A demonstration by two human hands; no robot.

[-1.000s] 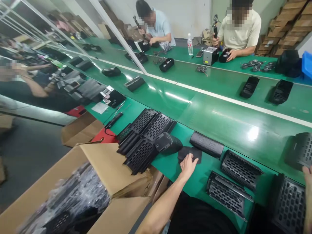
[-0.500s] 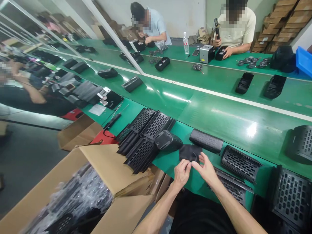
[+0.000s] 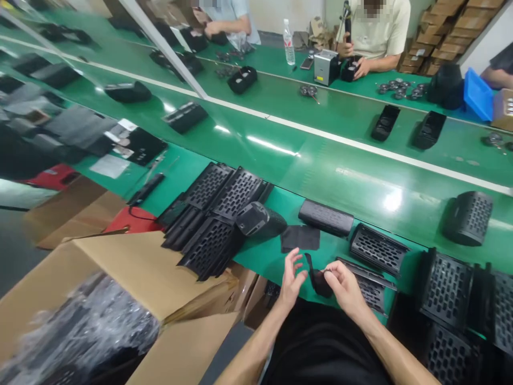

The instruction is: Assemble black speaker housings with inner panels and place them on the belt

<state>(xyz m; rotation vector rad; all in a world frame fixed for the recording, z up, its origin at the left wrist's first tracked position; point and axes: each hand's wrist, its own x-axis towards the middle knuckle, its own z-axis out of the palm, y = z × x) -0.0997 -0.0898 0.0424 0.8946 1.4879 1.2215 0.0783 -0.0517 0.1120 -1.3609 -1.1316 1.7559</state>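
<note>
My right hand (image 3: 340, 280) pinches a thin, limp black sheet (image 3: 319, 280), which looks like cloth and hangs folded near the table's front edge. My left hand (image 3: 293, 275) is just left of it, fingers spread, holding nothing. Another flat black sheet (image 3: 300, 238) lies on the green table beyond my fingers. Behind that sheet rests a closed black speaker-like case (image 3: 326, 217). A second rounded case (image 3: 260, 219) lies tilted to the left, against several slotted black grilles (image 3: 208, 246). To the right of my right hand are more slotted shells (image 3: 379, 250).
An open cardboard box (image 3: 120, 262) with plastic-wrapped parts stands at the lower left. A green conveyor (image 3: 340, 144) runs behind the table, carrying black housings (image 3: 467, 218). Two people work across it near a water bottle (image 3: 288, 43). A blue tray (image 3: 479, 95) sits at the far right.
My hands have come apart. My right hand has drawn a black sheet toward me while another stays flat on the table. My left hand has opened. The view has shifted right.
</note>
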